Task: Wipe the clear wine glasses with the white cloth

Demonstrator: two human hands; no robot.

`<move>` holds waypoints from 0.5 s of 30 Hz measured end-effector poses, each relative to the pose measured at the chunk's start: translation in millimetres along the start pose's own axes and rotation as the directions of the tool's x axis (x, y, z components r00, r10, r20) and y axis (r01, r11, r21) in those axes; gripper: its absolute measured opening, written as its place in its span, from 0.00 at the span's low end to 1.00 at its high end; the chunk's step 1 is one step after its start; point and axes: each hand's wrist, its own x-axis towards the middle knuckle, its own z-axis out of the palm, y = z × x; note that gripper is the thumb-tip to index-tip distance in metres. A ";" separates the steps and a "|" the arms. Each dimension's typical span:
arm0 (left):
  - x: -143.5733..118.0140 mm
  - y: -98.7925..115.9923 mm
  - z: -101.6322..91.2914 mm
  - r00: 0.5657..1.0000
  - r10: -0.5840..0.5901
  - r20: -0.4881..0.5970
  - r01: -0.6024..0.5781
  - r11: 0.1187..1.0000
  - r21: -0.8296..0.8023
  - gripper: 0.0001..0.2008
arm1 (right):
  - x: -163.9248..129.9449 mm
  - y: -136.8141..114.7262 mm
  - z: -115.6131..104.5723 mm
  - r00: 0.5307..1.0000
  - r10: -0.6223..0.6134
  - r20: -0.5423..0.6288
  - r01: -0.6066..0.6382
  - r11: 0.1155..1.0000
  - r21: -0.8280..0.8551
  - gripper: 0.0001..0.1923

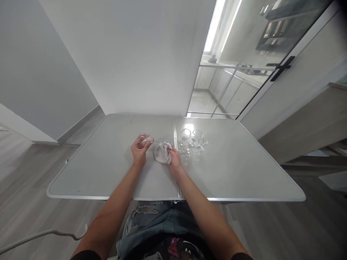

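Observation:
My left hand [140, 149] grips the bowl of a clear wine glass [148, 141], which lies on its side above the grey folding table [108, 169]. The glass's stem points right into a grey cloth [162, 152]. My right hand [173, 157] clutches that cloth around the stem and foot. Both hands hover over the table's middle, just left of its centre seam.
Three clear wine glasses [193, 142] stand upright in a cluster just right of the seam. A white wall panel rises behind the table, with a glass door [244, 61] at the back right. A white cable [40, 236] trails over the wooden floor at the lower left.

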 end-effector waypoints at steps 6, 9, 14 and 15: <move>12.8 -0.7 -16.5 0.993 -0.028 -0.114 0.011 0.988 -0.155 0.22 | -14.5 8.8 4.4 0.834 -0.227 0.503 0.546 0.466 -0.696 0.12; 9.2 -3.4 -11.3 0.997 -0.054 0.050 0.060 0.989 -0.134 0.23 | -24.8 2.0 9.6 0.714 -0.076 0.696 0.691 0.237 -0.683 0.26; 1.3 -8.0 1.2 0.979 -0.107 0.175 0.115 0.993 -0.037 0.29 | -47.3 -16.5 8.8 0.712 -0.152 0.686 0.699 0.059 -0.713 0.31; 0.8 -8.9 1.1 0.976 -0.121 0.182 0.127 0.992 -0.020 0.29 | -52.2 -19.7 7.3 0.719 -0.207 0.664 0.685 0.051 -0.727 0.26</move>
